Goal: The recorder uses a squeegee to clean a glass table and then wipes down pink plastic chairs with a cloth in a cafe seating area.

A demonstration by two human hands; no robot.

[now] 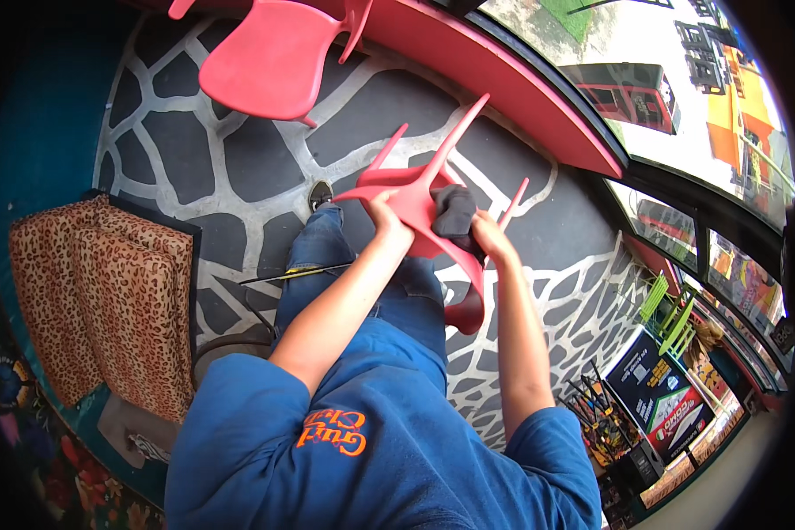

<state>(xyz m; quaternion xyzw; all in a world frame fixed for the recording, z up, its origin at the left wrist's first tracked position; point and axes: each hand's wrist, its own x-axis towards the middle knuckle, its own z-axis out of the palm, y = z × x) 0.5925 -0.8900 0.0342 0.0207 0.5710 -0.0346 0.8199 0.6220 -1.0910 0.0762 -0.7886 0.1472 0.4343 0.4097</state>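
A pink plastic chair (404, 205) is tipped over in front of me, above my thighs, its tapered legs pointing away and upward. My left hand (389, 225) grips its edge on the left, with the thumb on the near surface. On the right, my right hand (493, 237) holds a bunched black cloth (454, 211) against the chair's underside. Part of the cloth hangs down past the fingers, along the chair's edge. Some of the right fingers are hidden by the cloth and the chair.
A second pink chair (268, 59) stands at the far left, by a pink ledge (503, 79) under the windows. Leopard-print cushions (119, 311) are to my left. A thin rod (298, 272) crosses my left leg. Green chairs (676, 321) and a printed banner (659, 397) are far right.
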